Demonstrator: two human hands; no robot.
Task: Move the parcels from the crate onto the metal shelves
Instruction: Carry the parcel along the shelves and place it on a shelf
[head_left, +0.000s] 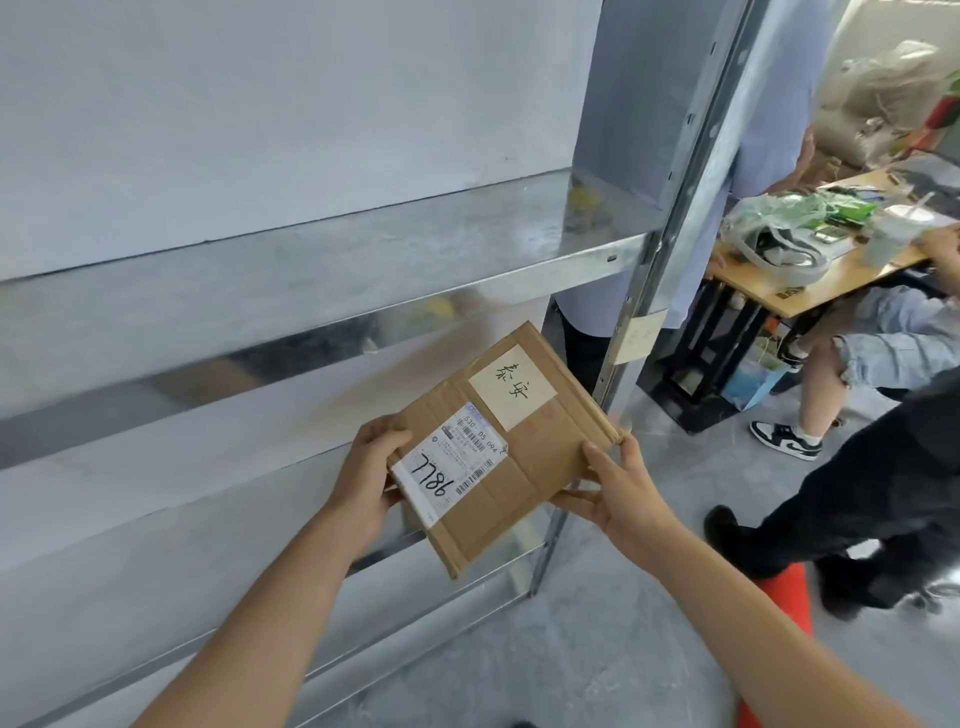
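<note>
A flat brown cardboard parcel (524, 462) with a white shipping label marked 7786 and a cream sticker is held in the air in front of the metal shelves (363, 260). My left hand (363, 478) grips its left edge by the label. My right hand (618, 493) holds its lower right edge, thumb on top. The parcel tilts, its far corner near the shelf's upright post (675, 249). The shelf boards in view are bare galvanised metal. The crate is out of view.
Right of the post, people stand close: legs in dark trousers (857, 499) and a sneaker (784, 439). A wooden table (831, 280) holds bags and a cup. An orange-red object (789, 592) lies on the grey floor by my right arm.
</note>
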